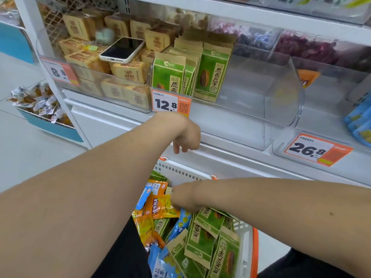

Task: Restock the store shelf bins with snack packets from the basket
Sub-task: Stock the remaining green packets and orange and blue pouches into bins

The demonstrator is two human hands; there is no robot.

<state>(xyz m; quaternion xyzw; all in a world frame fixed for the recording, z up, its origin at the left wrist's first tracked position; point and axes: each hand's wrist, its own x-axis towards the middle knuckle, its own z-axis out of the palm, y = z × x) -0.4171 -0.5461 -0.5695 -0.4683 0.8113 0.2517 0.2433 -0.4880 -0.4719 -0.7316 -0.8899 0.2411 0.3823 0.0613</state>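
A white basket [180, 172] with an orange rim sits low in front of the shelf, filled with green, orange and blue snack packets. My right hand [185, 196] reaches down into it, fingers on an orange packet [160, 206] beside the green packets [208, 219]; the grip itself is hidden. My left hand [187, 135] hangs empty over the shelf edge, fingers loosely curled downward, just below the 12.8 price tag [170, 103]. The clear bin [261, 97] above it holds a row of upright green packets [210, 75] at its left; its right part is bare.
A phone [122, 49] lies on tan packets in the left bin. To the right a clear bin with a 26.8 tag [318, 150] holds blue packets [359, 121]. A blue tub of wrapped snacks [40, 103] stands on the floor at left.
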